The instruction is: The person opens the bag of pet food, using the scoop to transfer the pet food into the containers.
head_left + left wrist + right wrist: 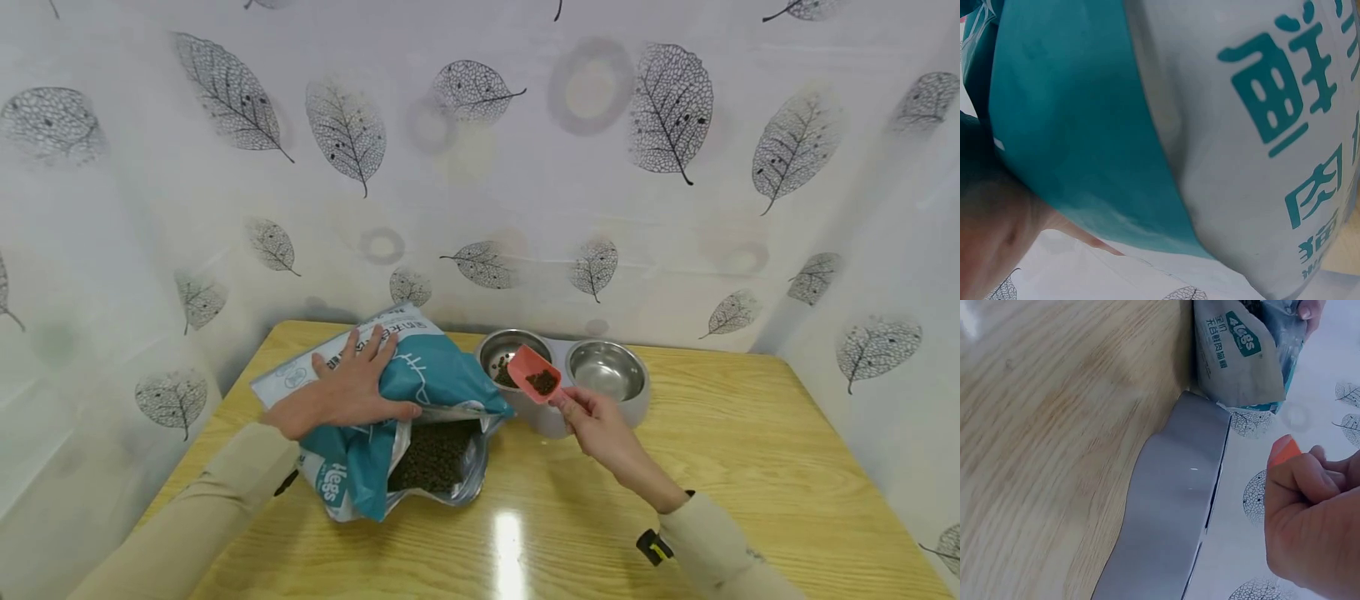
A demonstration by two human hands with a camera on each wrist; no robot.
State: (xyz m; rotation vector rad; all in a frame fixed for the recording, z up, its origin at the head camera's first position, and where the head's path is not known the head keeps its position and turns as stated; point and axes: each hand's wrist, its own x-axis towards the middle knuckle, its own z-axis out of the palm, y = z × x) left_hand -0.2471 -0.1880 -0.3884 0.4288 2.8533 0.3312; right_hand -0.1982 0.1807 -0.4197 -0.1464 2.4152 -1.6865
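Diagonally, the red scoop (532, 365) points away leftward, pinched in the right grip (606, 432)

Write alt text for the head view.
A person's right grip holds a red scoop of brown pellets, apparently over the edge of the left metal bowl in a grey two-bowl stand. The spread left grip rests on an open teal-and-white bag of pellets on a wooden table.

“4Legs” on a green label (1243, 335) beside “全价无谷鲜肉猫粮” on the bag (1244, 376)
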